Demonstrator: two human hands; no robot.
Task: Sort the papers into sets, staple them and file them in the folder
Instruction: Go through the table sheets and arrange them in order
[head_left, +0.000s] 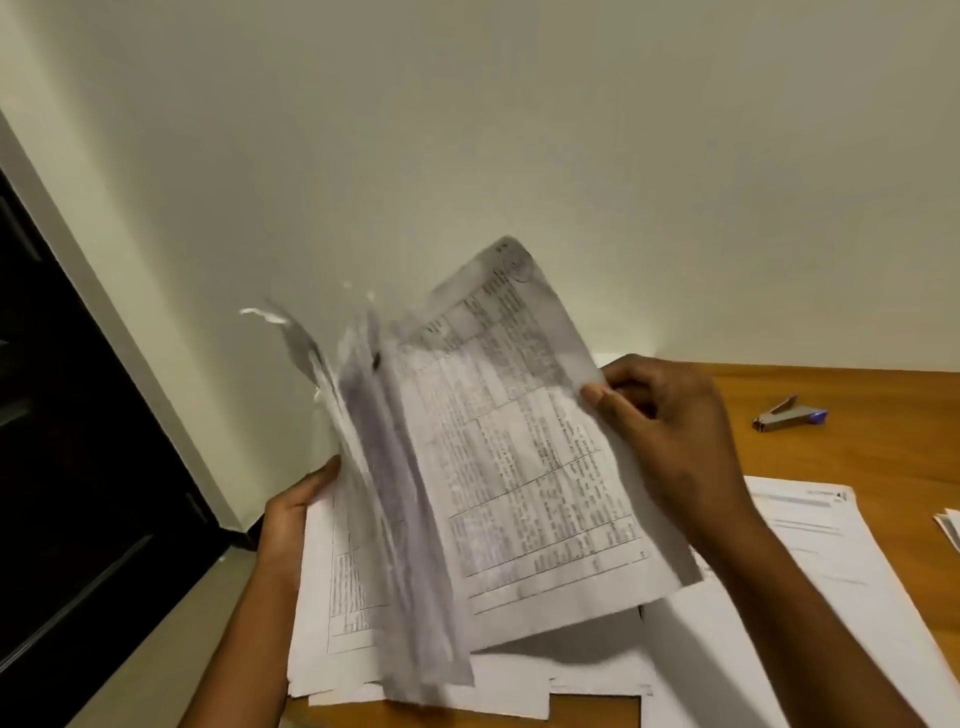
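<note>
At centre frame the left hand (296, 514) grips the sheaf of papers (415, 519) from behind, propping it above the table (857, 452). The right hand (670, 431) pinches the front sheet (524, 441) apart, probably to sort it. The stapler (787, 414) lies idle at right.

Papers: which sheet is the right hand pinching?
The printed table sheet, lifted upright off the bundle; the right hand pinches its right edge. The left hand holds the other sheets, and more lie flat on the desk.
</note>
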